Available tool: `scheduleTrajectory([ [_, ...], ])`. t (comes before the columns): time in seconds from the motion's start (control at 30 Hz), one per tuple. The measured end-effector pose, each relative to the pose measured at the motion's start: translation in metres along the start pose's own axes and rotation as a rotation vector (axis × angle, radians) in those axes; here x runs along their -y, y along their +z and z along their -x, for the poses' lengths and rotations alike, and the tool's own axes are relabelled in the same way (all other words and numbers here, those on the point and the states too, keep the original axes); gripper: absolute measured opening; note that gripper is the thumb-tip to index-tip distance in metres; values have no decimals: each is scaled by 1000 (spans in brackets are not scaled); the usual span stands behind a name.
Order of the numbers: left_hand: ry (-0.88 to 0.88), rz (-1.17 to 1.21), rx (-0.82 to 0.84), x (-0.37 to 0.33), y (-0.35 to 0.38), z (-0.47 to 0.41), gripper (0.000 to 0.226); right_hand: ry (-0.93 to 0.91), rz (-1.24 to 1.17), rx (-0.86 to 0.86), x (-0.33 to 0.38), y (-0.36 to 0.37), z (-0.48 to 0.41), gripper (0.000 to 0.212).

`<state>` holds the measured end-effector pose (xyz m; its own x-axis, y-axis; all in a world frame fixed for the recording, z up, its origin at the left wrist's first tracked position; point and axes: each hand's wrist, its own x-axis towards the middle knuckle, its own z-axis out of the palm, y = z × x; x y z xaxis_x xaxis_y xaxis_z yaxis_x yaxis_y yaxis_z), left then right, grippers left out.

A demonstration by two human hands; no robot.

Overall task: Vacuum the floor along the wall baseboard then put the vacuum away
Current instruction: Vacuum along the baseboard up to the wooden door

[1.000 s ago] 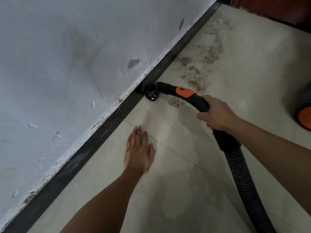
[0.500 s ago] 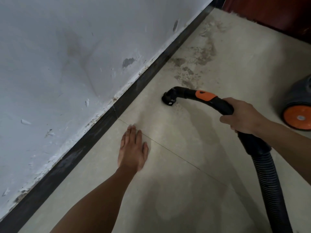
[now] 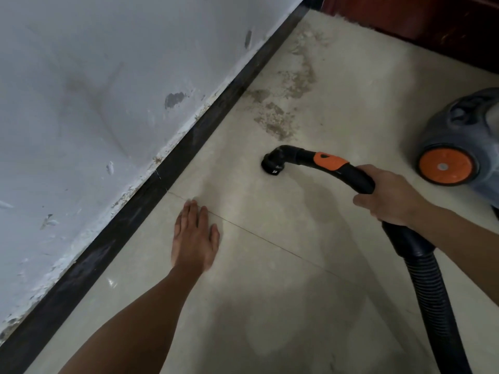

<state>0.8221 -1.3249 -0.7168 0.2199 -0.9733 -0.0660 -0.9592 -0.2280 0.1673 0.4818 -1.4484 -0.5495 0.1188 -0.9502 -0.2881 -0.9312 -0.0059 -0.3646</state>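
The right grip (image 3: 388, 195) was clamped round the black curved handle (image 3: 360, 178) of the vacuum hose, fingers curled about the tube, just behind the orange slider (image 3: 330, 161). Ahead of the slider the tube bent downward into a round black nozzle (image 3: 272, 165), its mouth facing the floor (image 3: 270, 306); whether it touched could not be told. The nozzle stood apart from the floor's wall-side edge, with a strip of bare tile between it and the dark baseboard (image 3: 121, 233). Behind the right grip the ribbed hose (image 3: 432, 292) ran toward the near right corner of the view.

The left grip (image 3: 195, 238) held nothing. It lay flat on the floor, palm down and fingers straight, near the baseboard, its fingertips reaching a thin tile joint (image 3: 270, 245) that ran obliquely out from the baseboard. A broad span of bare tile separated the two grips.

Beyond the nozzle, a patch of brown dirt (image 3: 278, 114) trailed along the floor toward its far end. The grey vacuum body (image 3: 464, 122), with an orange wheel (image 3: 444, 166), stood on the floor to the right of the right grip, well apart from the baseboard. Above the baseboard rose a white wall (image 3: 81, 103) with chipped, stained paint. A dark red-brown object (image 3: 432, 31) bounded the floor's far right edge.
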Motion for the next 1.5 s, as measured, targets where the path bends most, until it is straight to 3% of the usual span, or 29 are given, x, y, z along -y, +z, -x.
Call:
scheduleTrajectory([
  [0.07, 8, 6, 1, 0, -1, 1, 67, -11, -48, 31, -4, 4, 11, 48],
  [0.2, 22, 23, -6, 0, -3, 2, 67, 67, -18, -111, -29, 9, 30, 45],
  [0.33, 15, 31, 1, -1, -2, 2, 61, 46, -88, -38, -46, 10, 53, 46],
  [0.47, 13, 58, -18, -2, -4, 4, 65, 148, -69, -151, -61, 16, 78, 38],
  [0.6, 21, 56, -14, -4, -7, 5, 67, 120, -112, -74, -70, 31, 101, 33],
  [0.73, 37, 20, -15, -4, -7, 3, 66, 282, -154, -179, -93, 30, 99, 26],
  [0.83, 114, 16, -40, -6, -4, -6, 60, 357, -123, -257, -104, 23, 82, 27],
  [1.03, 161, 136, -70, -66, -3, -89, 43, 331, -132, -268, -98, 12, 18, 32],
  [1.23, -76, 188, -34, -104, 5, -172, 50, 249, -134, -263, -77, 2, -61, 32],
  [1.5, -84, 136, -97, -109, 19, -177, 52, 145, -146, -188, -24, -9, -161, 31],
])
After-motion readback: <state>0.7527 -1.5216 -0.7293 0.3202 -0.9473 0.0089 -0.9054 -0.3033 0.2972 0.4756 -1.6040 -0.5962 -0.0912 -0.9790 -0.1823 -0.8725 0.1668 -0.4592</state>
